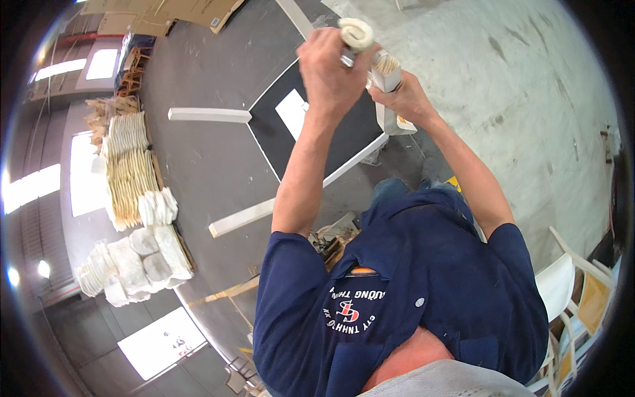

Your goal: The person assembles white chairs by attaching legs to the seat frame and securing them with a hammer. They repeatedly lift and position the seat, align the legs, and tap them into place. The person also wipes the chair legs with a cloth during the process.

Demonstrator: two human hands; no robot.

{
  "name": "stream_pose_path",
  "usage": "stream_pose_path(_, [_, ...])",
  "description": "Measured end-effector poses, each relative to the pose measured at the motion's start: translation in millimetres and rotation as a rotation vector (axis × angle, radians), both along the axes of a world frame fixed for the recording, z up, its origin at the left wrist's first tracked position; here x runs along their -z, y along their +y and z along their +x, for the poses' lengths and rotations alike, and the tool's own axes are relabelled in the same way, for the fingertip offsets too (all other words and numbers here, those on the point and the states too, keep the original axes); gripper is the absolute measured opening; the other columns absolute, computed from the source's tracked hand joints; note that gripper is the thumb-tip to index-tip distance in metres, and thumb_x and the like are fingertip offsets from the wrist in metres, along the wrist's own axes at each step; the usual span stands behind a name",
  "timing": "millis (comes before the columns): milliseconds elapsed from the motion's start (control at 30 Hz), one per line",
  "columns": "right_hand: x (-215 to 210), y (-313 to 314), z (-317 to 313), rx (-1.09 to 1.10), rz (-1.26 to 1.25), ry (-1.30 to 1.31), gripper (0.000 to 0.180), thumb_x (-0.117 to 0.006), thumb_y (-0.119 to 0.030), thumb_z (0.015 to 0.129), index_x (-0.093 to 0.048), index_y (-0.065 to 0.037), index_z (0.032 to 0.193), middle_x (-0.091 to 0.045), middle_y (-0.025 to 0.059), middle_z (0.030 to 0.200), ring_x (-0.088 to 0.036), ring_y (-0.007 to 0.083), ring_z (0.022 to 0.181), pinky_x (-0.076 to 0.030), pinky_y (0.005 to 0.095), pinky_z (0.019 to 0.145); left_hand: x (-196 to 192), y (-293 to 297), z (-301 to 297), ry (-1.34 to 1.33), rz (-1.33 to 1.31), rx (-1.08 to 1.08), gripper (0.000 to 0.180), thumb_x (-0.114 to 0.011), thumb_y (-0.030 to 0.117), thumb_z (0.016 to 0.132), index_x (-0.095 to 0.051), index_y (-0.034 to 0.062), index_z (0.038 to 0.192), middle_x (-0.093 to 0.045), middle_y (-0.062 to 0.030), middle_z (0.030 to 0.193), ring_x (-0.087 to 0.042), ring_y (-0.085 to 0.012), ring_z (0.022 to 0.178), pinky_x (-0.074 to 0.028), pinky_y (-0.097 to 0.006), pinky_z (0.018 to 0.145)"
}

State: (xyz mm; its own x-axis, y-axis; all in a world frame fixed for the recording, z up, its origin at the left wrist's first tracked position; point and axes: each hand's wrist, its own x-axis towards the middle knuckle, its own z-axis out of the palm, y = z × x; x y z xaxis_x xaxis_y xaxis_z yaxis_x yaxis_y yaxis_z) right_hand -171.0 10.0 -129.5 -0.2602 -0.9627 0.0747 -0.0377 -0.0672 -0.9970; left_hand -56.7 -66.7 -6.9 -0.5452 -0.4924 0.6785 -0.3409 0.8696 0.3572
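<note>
Gripping cream roll (359, 40), L hand (333, 73); R hand (408, 100) round white leg (388, 81); blk panel (337, 135) on dk-grey surface (205, 79), pale flr (509, 92).

Wide room to pass rightward from the right fingers (383, 97) over the pale floor (529, 112), as far as the chairs (559, 281) at the lower right. Tight between right and left fingers (321, 45), with the white post (389, 81) and the cream roll (357, 34) filling the gap. Open over the black panel (350, 129) except beneath the left forearm (297, 175), but hampered beyond its edges by the left white leg (210, 115) and the far white leg (293, 16), jutting out across the dark grey floor (205, 59).
</note>
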Motion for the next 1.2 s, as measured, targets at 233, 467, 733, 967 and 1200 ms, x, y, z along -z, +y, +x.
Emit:
stream_pose_path(233, [-6,2,2,0.028,-0.017,0.028,0.028,-0.070,-0.019,0.078,-0.060,-0.002,0.099,-0.062,0.0055,0.079,-0.058,0.0140,0.073,-0.049,0.0322,0.068,0,-7,-8,0.090,-0.054,0.082,0.018,-0.080,0.005,0.067,-0.068,0.0032,0.081,-0.068,-0.0073,0.083,-0.065,-0.0223,0.080,-0.052,-0.033,0.071])
stream_pose_path(467, [-10,1,4,0.042,0.117,-0.055,0.023,-0.071,-0.016,0.077,-0.062,-0.003,0.095,-0.063,0.0038,0.081,-0.058,0.0132,0.075,-0.048,0.0304,0.072,13,-55,15,0.173,0.149,0.158,0.016,-0.076,0.004,0.079,-0.067,0.0010,0.093,-0.069,-0.0069,0.089,-0.064,-0.0132,0.079,-0.051,-0.029,0.076])
stream_pose_path(733, [-14,6,6,0.066,0.106,-0.090,0.019,-0.070,-0.013,0.078,-0.059,-0.008,0.092,-0.059,-0.0010,0.092,-0.056,0.0100,0.089,-0.046,0.0283,0.081,-18,-136,43,0.340,0.271,0.044,0.020,-0.081,0.009,0.075,-0.068,0.0018,0.088,-0.067,-0.0080,0.086,-0.066,-0.0202,0.079,-0.051,-0.030,0.072])
stream_pose_path(967, [-20,0,13,0.082,0.109,-0.082,0.018,-0.070,-0.011,0.078,-0.059,-0.008,0.092,-0.059,-0.0016,0.091,-0.054,0.0079,0.088,-0.045,0.0264,0.080,-32,-301,36,0.126,0.186,-0.262,0.031,-0.076,0.020,0.075,-0.071,-0.0008,0.097,-0.072,-0.0093,0.092,-0.067,-0.0185,0.086,-0.049,-0.031,0.082])
stream_pose_path(1200, [-24,3,16,0.084,0.185,-0.154,0.019,-0.068,-0.007,0.079,-0.056,-0.008,0.094,-0.057,0.0006,0.095,-0.054,0.0120,0.095,-0.044,0.0294,0.085,-8,-348,-6,0.105,0.048,-0.211,0.023,-0.068,0.018,0.082,-0.065,-0.0031,0.075,-0.064,-0.0225,0.069,-0.065,-0.0389,0.070,-0.050,-0.045,0.064])
